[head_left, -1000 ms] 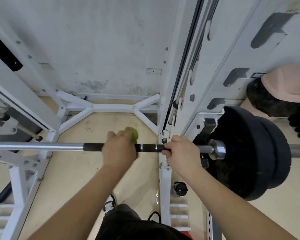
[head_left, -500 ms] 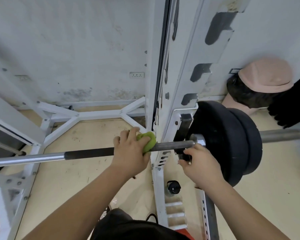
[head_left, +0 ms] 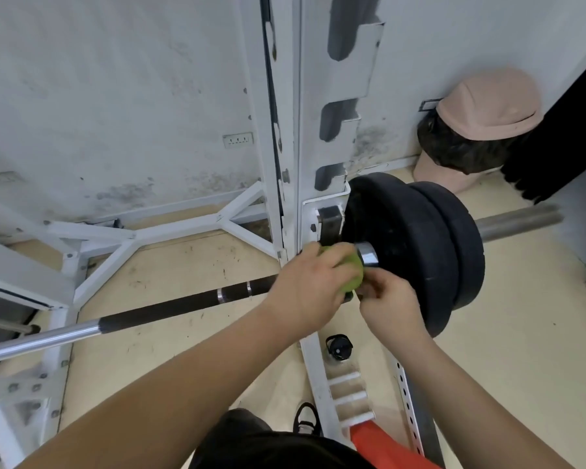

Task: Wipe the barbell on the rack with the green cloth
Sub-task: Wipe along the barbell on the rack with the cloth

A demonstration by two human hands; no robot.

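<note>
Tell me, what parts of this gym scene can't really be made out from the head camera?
- Barbell: the stretch near the collar is hidden under the left hand and green cloth; its far left end is cut off by the frame edge.
- Green cloth: mostly covered by the left hand's fingers.
- Right hand: blurred; its grip is unclear.
- Wall socket: too small for detail.
</note>
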